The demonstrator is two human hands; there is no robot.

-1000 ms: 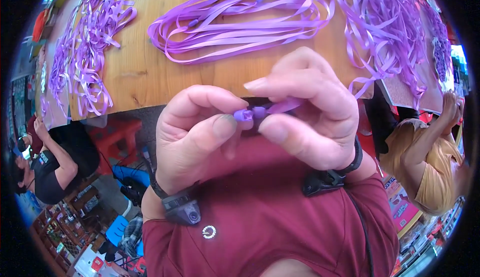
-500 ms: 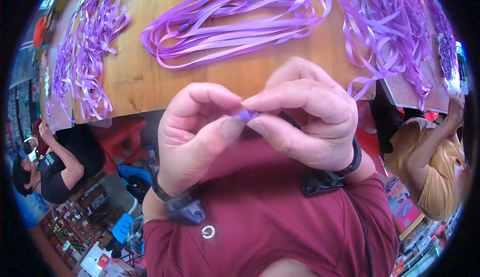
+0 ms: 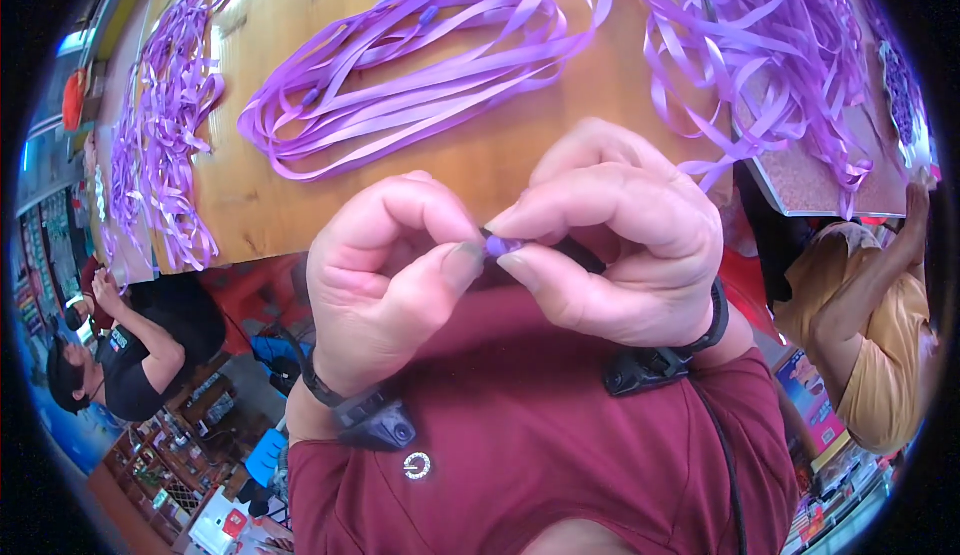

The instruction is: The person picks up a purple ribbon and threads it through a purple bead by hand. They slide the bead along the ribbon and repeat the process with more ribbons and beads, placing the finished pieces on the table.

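Note:
A small purple piece [image 3: 499, 246] sits between the fingertips of both hands in front of my chest; its exact kind is too small to make out. My left hand [image 3: 395, 270] pinches it from one side with thumb and forefinger. From the other side my right hand [image 3: 620, 240] grips it the same way, its other fingers curled. Beyond the hands, a looped bundle of purple ribbon lanyards [image 3: 400, 85] with small darker purple clips lies on the wooden table [image 3: 225, 195].
A tangled heap of purple ribbons [image 3: 760, 75] covers the table's right side, some hanging over its edge. More purple ribbons [image 3: 165, 125] lie at the left. One person in black [image 3: 140, 360] sits at the left, another in yellow [image 3: 870, 355] at the right. Red stools [image 3: 255, 300] stand below the table.
The view has turned slightly, so the table and ribbons appear shifted left and tilted. Both hands keep their pinch on the purple piece, which sits slightly lower at the fingertips.

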